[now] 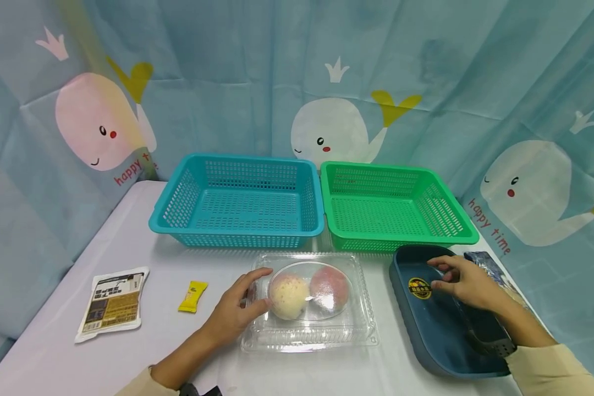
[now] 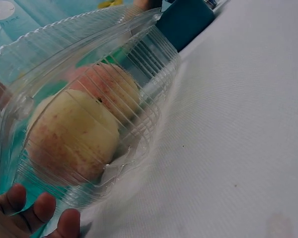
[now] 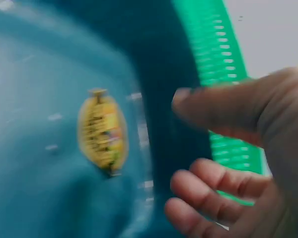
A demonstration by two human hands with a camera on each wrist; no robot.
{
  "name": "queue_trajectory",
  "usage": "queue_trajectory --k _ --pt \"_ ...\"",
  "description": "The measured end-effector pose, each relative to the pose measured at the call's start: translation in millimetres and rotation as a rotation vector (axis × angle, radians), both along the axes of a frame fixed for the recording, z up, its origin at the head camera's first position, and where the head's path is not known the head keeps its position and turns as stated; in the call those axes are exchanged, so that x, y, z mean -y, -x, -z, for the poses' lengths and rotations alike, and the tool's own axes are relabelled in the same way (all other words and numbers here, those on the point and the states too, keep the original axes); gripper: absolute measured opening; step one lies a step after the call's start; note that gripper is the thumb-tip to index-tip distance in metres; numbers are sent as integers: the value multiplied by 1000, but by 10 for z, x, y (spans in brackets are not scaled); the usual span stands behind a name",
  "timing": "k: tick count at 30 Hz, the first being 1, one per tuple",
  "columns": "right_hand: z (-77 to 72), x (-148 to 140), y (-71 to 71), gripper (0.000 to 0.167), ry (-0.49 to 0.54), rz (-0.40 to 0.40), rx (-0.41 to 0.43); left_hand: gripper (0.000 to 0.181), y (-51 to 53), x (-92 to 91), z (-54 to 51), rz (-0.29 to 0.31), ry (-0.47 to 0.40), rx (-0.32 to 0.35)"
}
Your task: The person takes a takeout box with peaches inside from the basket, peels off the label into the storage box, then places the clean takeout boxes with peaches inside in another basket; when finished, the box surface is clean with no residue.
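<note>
A clear plastic clamshell box (image 1: 322,344) with two peaches (image 2: 72,136) inside lies on the table, lid down over them. At its left side, my left hand (image 1: 232,308) touches it with thumb and index finger spread over the lid's edge. In the left wrist view, several fingertips (image 2: 44,206) show beside the box's lower corner. My right hand (image 1: 462,280) hovers over the dark blue basin (image 1: 401,286), fingers loosely bent, with nothing visible between them. A black-and-gold label (image 1: 419,288) lies on the basin's inside. The right wrist view is blurred.
Behind stand a blue basket (image 1: 247,241) and a green basket (image 1: 401,242), side by side. A printed food packet (image 1: 113,303) and a small yellow wrapped piece (image 1: 193,297) lie at left. A dark packet (image 1: 487,263) is partly hidden beyond my right hand.
</note>
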State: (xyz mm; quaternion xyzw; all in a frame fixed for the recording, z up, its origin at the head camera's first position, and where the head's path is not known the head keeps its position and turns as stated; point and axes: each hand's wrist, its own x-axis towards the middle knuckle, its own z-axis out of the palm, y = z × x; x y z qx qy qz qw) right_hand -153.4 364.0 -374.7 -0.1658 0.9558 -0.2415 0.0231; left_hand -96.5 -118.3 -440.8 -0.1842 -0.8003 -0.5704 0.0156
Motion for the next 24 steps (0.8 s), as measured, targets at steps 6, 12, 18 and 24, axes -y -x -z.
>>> queue_trajectory --k 6,12,18,24 --pt "-269 -41 -6 46 170 18 -9 52 2 13 -15 5 -19 32" --pt "-427 -106 49 42 200 59 -97 53 15 28 -8 29 -61 59" --pt "-533 -158 129 39 273 77 -148 52 27 36 -23 46 -100 93" --pt "-641 -260 238 40 235 154 -147 53 22 50 -85 95 -184 192"
